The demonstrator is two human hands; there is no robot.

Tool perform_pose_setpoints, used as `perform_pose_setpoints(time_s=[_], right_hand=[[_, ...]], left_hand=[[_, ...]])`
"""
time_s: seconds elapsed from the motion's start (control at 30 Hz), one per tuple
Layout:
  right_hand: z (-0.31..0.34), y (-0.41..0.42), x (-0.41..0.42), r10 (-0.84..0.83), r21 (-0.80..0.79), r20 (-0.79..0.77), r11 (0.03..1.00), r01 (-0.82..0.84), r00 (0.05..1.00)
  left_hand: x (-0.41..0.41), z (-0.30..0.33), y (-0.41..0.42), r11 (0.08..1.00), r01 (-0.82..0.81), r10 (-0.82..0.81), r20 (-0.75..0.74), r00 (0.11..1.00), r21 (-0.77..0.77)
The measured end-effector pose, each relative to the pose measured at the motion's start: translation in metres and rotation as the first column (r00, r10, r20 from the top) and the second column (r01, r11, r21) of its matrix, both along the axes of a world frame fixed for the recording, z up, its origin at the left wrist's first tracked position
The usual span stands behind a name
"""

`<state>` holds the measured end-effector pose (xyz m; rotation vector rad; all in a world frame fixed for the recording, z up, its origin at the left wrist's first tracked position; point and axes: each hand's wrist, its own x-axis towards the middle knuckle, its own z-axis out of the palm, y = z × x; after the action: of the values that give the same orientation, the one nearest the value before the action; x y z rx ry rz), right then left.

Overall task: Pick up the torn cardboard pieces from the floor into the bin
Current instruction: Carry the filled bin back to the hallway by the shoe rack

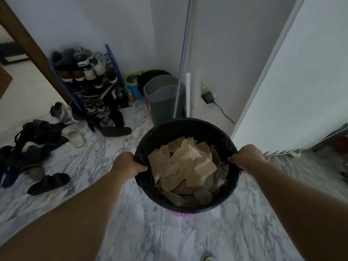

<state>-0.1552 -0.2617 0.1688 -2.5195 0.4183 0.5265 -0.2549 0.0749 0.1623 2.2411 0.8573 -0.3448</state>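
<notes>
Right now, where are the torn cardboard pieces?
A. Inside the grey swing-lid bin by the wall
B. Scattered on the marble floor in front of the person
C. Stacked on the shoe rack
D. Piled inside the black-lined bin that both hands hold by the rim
D: the torn cardboard pieces lie heaped inside the black-lined bin, whose rim the left hand and right hand grip on opposite sides.

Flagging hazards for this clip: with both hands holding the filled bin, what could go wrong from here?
1. The cardboard is heaped loosely in the bin; a tilt could spill pieces back onto the floor.
2. The left hand and right hand grip the rim over the black liner, which might slip or tear.
3. Loose shoes lie on the floor to the left, a likely trip hazard.
</notes>
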Motion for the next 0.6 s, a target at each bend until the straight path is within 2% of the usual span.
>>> perform_pose_setpoints(time_s=[0.17,0.43,0.6], right_hand=[[-0.029,0.013,0.074,0.01,0.052,-0.035,0.999,-0.008,0.999],[-0.079,0.047,0.162,0.089,-0.01,-0.146,0.996,-0.092,0.985],[-0.141,0.061,0.225,0.074,0.001,-0.12,0.997,-0.075,0.99]], left_hand=[[0.063,-0.031,0.005,0.999,-0.049,0.049,-0.017,0.999,-0.011],[0.129,-0.099,0.018,0.986,-0.131,0.123,-0.089,0.988,-0.098],[0.187,-0.15,0.036,0.975,-0.16,0.136,-0.153,0.979,-0.156]])
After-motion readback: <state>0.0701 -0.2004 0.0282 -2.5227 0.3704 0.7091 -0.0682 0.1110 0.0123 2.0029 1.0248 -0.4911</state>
